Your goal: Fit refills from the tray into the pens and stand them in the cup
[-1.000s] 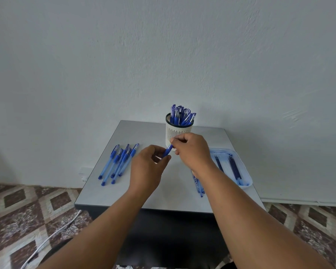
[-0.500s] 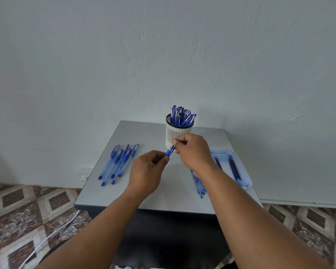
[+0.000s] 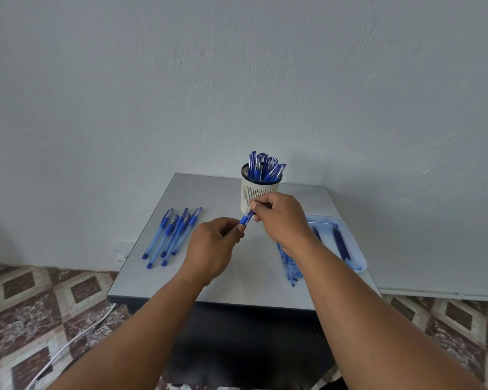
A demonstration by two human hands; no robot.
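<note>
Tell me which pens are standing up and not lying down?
The pens in the white cup at the table's far edge: those pens stand upright, caps up. The loose pens at the left lie flat on the table.

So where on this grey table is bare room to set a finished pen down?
The grey table is bare at its far left corner behind the loose blue pens, and along the near edge between them and the pens beside the pale blue tray. The right side is crowded.
</note>
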